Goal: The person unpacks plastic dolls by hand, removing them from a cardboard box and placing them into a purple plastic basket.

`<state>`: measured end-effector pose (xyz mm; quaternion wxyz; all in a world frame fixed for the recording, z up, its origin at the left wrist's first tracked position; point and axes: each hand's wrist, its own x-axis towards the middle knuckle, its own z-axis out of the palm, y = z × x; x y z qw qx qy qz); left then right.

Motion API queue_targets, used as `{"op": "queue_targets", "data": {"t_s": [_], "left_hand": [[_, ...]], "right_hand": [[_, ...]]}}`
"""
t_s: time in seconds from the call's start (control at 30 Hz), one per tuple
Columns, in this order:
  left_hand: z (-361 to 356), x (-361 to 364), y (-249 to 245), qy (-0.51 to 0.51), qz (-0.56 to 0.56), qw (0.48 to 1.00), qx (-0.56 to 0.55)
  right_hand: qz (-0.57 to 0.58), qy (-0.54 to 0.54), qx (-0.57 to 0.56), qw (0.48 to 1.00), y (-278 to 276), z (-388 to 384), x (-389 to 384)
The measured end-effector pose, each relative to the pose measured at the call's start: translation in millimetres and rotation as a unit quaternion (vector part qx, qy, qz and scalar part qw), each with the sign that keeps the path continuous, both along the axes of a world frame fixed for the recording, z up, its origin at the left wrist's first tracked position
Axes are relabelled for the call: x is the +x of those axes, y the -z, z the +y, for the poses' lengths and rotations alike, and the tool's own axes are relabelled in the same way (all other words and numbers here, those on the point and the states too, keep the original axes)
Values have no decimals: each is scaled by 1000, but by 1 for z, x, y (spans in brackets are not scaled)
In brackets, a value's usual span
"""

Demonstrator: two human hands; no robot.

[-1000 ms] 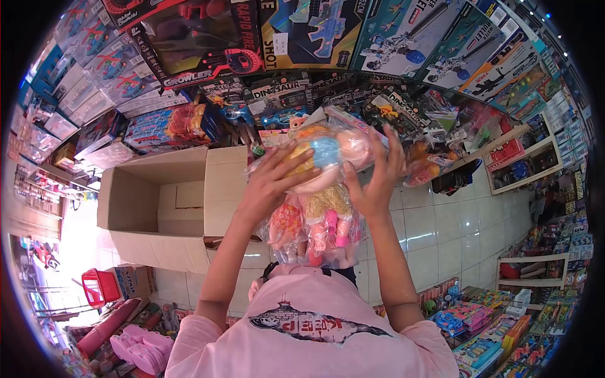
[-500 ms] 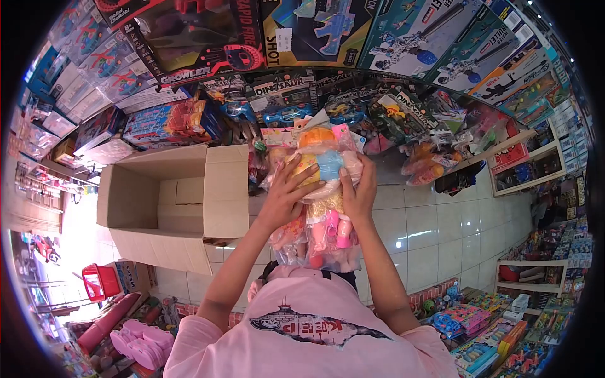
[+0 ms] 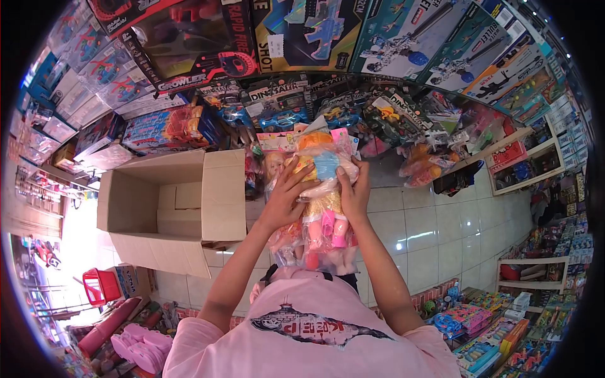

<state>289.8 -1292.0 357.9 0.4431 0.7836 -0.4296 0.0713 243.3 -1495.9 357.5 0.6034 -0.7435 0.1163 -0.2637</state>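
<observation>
Both hands hold a bagged doll bundle (image 3: 322,217) in mid-air, its long axis running 12 to 6 o'clock with the heads at 12. The left hand (image 3: 285,196) and right hand (image 3: 355,191) each have a spread grip pressed on its flanks. An open cardboard box (image 3: 169,208) lies at 9 o'clock and bare tiled floor (image 3: 441,220) at 3. Crinkled plastic blurs the lower dolls.

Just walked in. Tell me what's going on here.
A person in a pink T-shirt is in a toy shop, gripping a bagged doll between the left hand and the right hand. More bagged dolls show just beneath it, toward the person's chest. An open cardboard box lies on its side to the left, and boxed toys fill the shelves behind.
</observation>
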Motion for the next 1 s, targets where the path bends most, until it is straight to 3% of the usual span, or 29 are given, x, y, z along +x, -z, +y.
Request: {"op": "queue_targets", "data": {"t_s": [0.07, 0.33, 0.5, 0.7, 0.8, 0.87, 0.93, 1.0], "left_hand": [[0, -1, 1, -4, -9, 1000, -7], [8, -7, -32, 14, -51, 996, 69], [23, -16, -38, -2, -60, 996, 61], [49, -28, -13, -84, -61, 994, 44], [59, -34, -2, -116, -30, 992, 27], [63, -41, 9, -125, -7, 992, 14], [63, -47, 22, -143, 94, 983, -72], [64, -57, 33, -165, 113, 977, -77]], "right_hand": [[-20, 43, -137, 989, -2, -1, -2], [-38, 67, -258, 963, -18, -9, -15], [-12, 52, -312, 949, -29, -23, -30], [-57, 75, -254, 963, -19, -54, -34], [-67, 83, -168, 980, -4, -69, -30], [-59, 138, -13, 989, 19, -77, -26], [-8, 128, 27, 991, 71, -99, -24], [44, 117, 66, 990, 100, -103, -30]]}}
